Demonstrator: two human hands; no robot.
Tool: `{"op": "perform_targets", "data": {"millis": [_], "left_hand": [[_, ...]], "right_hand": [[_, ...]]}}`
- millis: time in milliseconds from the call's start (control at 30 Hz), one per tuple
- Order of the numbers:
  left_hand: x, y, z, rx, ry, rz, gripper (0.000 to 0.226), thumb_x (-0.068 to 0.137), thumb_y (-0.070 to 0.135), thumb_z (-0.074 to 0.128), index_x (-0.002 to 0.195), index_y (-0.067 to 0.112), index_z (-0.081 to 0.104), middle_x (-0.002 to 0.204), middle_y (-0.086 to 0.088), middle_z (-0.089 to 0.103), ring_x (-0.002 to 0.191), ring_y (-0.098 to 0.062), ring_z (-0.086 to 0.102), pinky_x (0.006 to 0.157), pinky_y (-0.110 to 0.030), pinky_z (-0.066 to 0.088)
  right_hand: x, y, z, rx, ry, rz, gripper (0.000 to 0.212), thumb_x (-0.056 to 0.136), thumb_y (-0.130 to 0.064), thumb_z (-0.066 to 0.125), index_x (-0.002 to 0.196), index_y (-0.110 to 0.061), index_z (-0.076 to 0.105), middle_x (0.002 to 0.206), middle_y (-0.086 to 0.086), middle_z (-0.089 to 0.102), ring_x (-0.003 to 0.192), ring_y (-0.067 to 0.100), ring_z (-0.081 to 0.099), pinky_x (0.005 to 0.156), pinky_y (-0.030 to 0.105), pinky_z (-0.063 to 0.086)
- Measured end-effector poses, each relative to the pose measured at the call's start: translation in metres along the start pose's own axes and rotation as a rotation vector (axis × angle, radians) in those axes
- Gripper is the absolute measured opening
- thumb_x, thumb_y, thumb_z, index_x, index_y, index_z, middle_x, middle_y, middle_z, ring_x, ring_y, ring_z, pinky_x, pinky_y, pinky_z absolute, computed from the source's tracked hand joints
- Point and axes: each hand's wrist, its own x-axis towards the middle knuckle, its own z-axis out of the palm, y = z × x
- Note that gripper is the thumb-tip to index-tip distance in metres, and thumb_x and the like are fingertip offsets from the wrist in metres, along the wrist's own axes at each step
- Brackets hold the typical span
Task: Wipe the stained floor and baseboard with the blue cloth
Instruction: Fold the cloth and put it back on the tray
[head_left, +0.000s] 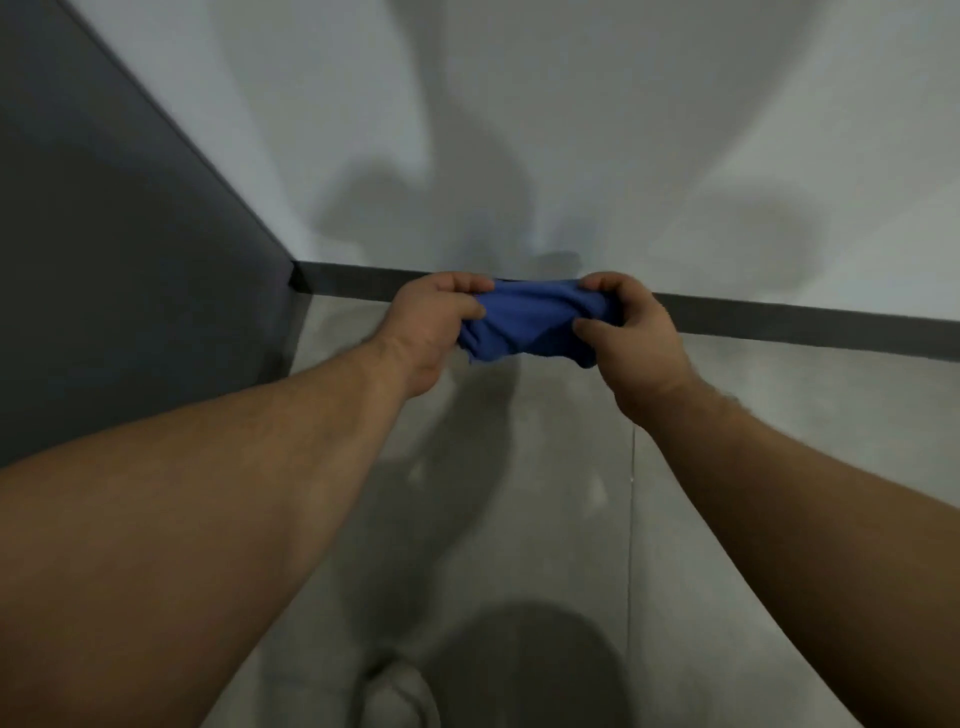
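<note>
While bunched: cloth (530, 327) is hanging in the air, above the floor (727, 467), near the baseboard (779, 322).
Left hand (431, 332): fingers are clamping the cloth's left end.
Right hand (628, 338): fingers are clamping its right end.
Advice: folding it into a flat pad before pressing down is giving fuller contact on stains.

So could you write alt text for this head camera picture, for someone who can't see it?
Two bare hands, left hand and right hand, hold a bunched blue cloth stretched between them in the air. Behind it a dark baseboard runs along a pale wall above a grey floor; a dark panel stands to the left.
</note>
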Motion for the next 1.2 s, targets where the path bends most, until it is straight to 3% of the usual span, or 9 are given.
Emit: {"op": "perform_targets", "data": {"millis": [133, 267, 433, 533, 667, 800, 1000, 1133, 1200], "left_hand": [[-0.083, 0.096, -0.026, 0.243, 0.067, 0.082, 0.051, 0.074, -0.014, 0.072, 0.120, 0.009, 0.069, 0.111, -0.007, 0.065, 0.099, -0.019, 0.062, 0.087, -0.031, 0.055], [-0.171, 0.219, -0.042, 0.483, 0.133, 0.211, 0.045, 0.077, -0.006, 0.071, 0.120, 0.007, 0.072, 0.116, -0.005, 0.071, 0.108, -0.020, 0.066, 0.092, -0.022, 0.050], [-0.275, 0.385, -0.067, 0.610, 0.189, 0.282, 0.020, 0.085, 0.006, 0.063, 0.096, 0.009, 0.080, 0.102, -0.009, 0.071, 0.094, -0.026, 0.069, 0.076, -0.023, 0.046], [-0.328, 0.476, -0.087, 0.466, 0.226, 0.246, 0.013, 0.087, 0.009, 0.066, 0.094, 0.007, 0.077, 0.105, 0.003, 0.064, 0.093, -0.012, 0.065, 0.078, -0.025, 0.049], [-0.395, 0.569, -0.115, 0.214, 0.290, 0.247, 0.005, 0.088, 0.013, 0.066, 0.087, 0.013, 0.071, 0.074, 0.001, 0.067, 0.063, -0.015, 0.063, 0.049, -0.023, 0.049], [-0.445, 0.616, -0.146, -0.005, 0.417, 0.310, 0.022, 0.093, 0.021, 0.072, 0.099, 0.001, 0.066, 0.085, -0.009, 0.065, 0.068, -0.017, 0.059, 0.055, -0.029, 0.052], [-0.484, 0.615, -0.210, -0.324, 0.426, 0.216, 0.023, 0.097, 0.028, 0.068, 0.105, 0.007, 0.067, 0.097, -0.013, 0.071, 0.078, -0.022, 0.067, 0.057, -0.028, 0.056], [-0.488, 0.589, -0.265, -0.388, 0.388, 0.137, 0.032, 0.091, 0.017, 0.074, 0.118, 0.003, 0.064, 0.115, -0.019, 0.073, 0.092, -0.028, 0.073, 0.075, -0.040, 0.061], [-0.484, 0.577, -0.292, -0.426, 0.409, 0.099, 0.031, 0.088, 0.008, 0.073, 0.117, 0.009, 0.064, 0.117, -0.016, 0.072, 0.095, -0.027, 0.075, 0.074, -0.039, 0.062]], "right_hand": [[-0.051, -0.118, -0.023, -0.176, -0.114, 0.007, 0.058, 0.076, 0.011, 0.058, 0.126, -0.018, 0.065, 0.123, 0.004, 0.068, 0.114, 0.021, 0.064, 0.097, 0.039, 0.056], [-0.104, -0.264, -0.040, -0.360, -0.086, -0.062, 0.055, 0.079, 0.004, 0.058, 0.129, -0.018, 0.065, 0.120, -0.001, 0.068, 0.108, 0.012, 0.060, 0.095, 0.024, 0.048], [-0.158, -0.452, -0.066, -0.422, -0.083, -0.092, 0.034, 0.081, -0.001, 0.054, 0.103, -0.020, 0.071, 0.090, 0.000, 0.071, 0.085, 0.020, 0.067, 0.072, 0.024, 0.050], [-0.184, -0.557, -0.082, -0.377, -0.102, -0.129, 0.025, 0.084, -0.006, 0.057, 0.089, -0.026, 0.070, 0.081, -0.002, 0.071, 0.075, 0.016, 0.068, 0.060, 0.022, 0.049], [-0.214, -0.673, -0.093, -0.302, -0.188, -0.224, 0.014, 0.084, -0.013, 0.059, 0.083, -0.022, 0.071, 0.078, -0.001, 0.072, 0.066, 0.013, 0.068, 0.050, 0.020, 0.049], [-0.233, -0.743, -0.081, -0.161, -0.219, -0.201, 0.006, 0.091, -0.025, 0.064, 0.096, -0.022, 0.066, 0.091, 0.001, 0.071, 0.082, 0.019, 0.067, 0.064, 0.030, 0.052], [-0.252, -0.784, -0.012, -0.061, -0.399, -0.080, 0.030, 0.096, -0.036, 0.064, 0.120, -0.020, 0.063, 0.113, 0.004, 0.071, 0.103, 0.026, 0.069, 0.086, 0.046, 0.060], [-0.256, -0.787, 0.044, -0.069, -0.510, 0.020, 0.036, 0.093, -0.028, 0.069, 0.127, -0.021, 0.059, 0.116, 0.009, 0.069, 0.100, 0.028, 0.071, 0.085, 0.045, 0.062], [-0.255, -0.788, 0.073, -0.062, -0.594, 0.049, 0.049, 0.089, -0.013, 0.072, 0.133, -0.022, 0.053, 0.117, 0.013, 0.067, 0.101, 0.030, 0.071, 0.088, 0.044, 0.061]]}}
